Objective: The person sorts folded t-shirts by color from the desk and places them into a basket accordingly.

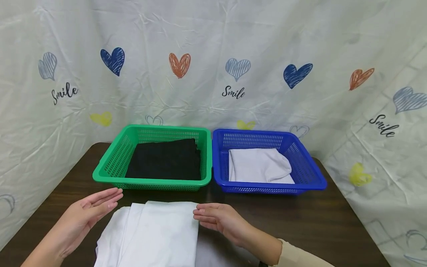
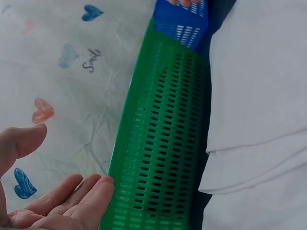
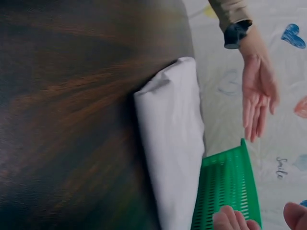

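A folded white cloth (image 1: 163, 233) lies on the table in front of me, its left side showing several layered edges. To its left my left hand (image 1: 78, 218) is held out with straight fingers, palm turned toward the cloth. My right hand (image 1: 227, 222) is on the other side, fingers extended, its fingertips overlapping the cloth's upper right edge in the head view. Neither hand holds anything. In the right wrist view the white cloth (image 3: 170, 143) appears as a thick folded stack, with the left hand (image 3: 259, 93) beyond it.
Behind the cloth stands a green basket (image 1: 153, 182) with a folded black cloth (image 1: 163, 159) inside. Right beside it, a blue basket (image 1: 267, 187) contains a folded white cloth (image 1: 257, 165). The dark wooden table (image 1: 317, 222) meets a heart-printed curtain (image 1: 207, 37) at the back.
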`<state>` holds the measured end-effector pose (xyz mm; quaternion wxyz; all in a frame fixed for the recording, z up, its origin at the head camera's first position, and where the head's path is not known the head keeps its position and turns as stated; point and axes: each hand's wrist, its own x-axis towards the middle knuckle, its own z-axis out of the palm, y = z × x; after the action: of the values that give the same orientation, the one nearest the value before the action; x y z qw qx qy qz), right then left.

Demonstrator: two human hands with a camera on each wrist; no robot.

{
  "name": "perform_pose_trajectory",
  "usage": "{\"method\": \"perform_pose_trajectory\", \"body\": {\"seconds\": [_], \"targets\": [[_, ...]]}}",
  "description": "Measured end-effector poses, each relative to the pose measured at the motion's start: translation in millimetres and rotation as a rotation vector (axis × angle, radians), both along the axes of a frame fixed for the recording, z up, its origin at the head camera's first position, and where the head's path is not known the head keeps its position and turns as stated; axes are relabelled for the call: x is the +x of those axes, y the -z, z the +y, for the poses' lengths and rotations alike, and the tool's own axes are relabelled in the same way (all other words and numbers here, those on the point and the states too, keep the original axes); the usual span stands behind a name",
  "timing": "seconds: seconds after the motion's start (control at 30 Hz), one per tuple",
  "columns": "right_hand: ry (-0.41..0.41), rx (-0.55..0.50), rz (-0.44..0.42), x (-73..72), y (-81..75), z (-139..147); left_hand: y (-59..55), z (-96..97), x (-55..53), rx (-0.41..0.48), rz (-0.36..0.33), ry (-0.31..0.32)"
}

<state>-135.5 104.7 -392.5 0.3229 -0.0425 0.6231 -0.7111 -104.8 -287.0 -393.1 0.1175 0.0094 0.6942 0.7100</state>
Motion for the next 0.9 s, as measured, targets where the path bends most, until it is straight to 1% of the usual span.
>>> {"method": "perform_pose_trajectory", "body": {"seconds": [0.13,0.23,0.37,0.5,0.6,0.73,0.9], "targets": [[0.038,0.0,-0.023,3.2,9.1,6,4.8,-2.0,6.3,-0.043,0.011,-0.024],[0.042,0.009,-0.053,6.2,16.9,9,9.8,-3.3,10.3,-0.061,-0.006,-0.03],[0.027,-0.003,-0.096,14.0,26.5,9,19.1,-1.3,14.4,-0.118,-0.06,-0.057],[0.013,-0.003,-0.133,21.6,32.2,9,29.7,1.9,18.2,-0.165,-0.126,-0.088],[0.022,-0.005,-0.136,23.3,34.5,9,36.7,3.2,20.2,-0.202,-0.183,-0.097],[0.045,-0.028,-0.134,21.6,36.6,7,43.2,5.6,20.9,-0.254,-0.248,-0.104],[0.07,-0.058,-0.15,21.3,41.6,4,51.6,8.5,23.3,-0.317,-0.266,-0.134]]}}
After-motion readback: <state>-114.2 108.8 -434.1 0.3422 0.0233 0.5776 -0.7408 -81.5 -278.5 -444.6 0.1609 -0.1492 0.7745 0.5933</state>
